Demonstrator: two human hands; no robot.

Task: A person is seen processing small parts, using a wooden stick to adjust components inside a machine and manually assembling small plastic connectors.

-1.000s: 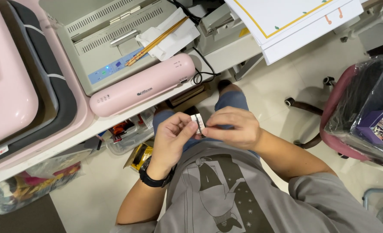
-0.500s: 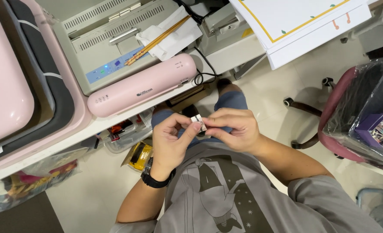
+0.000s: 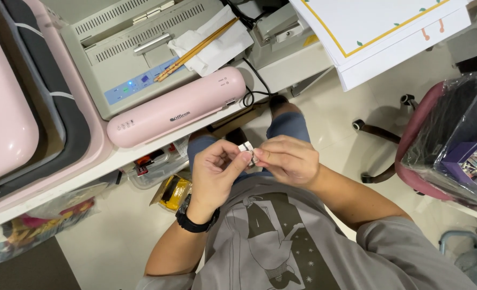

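My left hand (image 3: pixel 215 171) and my right hand (image 3: pixel 287 159) meet over my lap and pinch a small white piece (image 3: pixel 247 149) with a dark edge between their fingertips. Most of the piece is hidden by my thumbs and fingers, so its exact kind is unclear. A black watch (image 3: pixel 191 219) sits on my left wrist. Both hands hang just below the front edge of the white desk (image 3: pixel 281 70), a little under the pink laminator (image 3: pixel 176 107).
A grey binding machine (image 3: pixel 125 51) with chopsticks (image 3: pixel 195 49) on white paper stands behind the laminator. Pink and grey trays (image 3: pixel 45 107) fill the left. White sheets (image 3: pixel 378 32) overhang at the top right. A red chair (image 3: pixel 442 139) holds a plastic-wrapped load. Bags and boxes (image 3: pixel 158 166) lie under the desk.
My hands have drawn closer together and the small white piece is more covered by my fingers. The view has shifted slightly.
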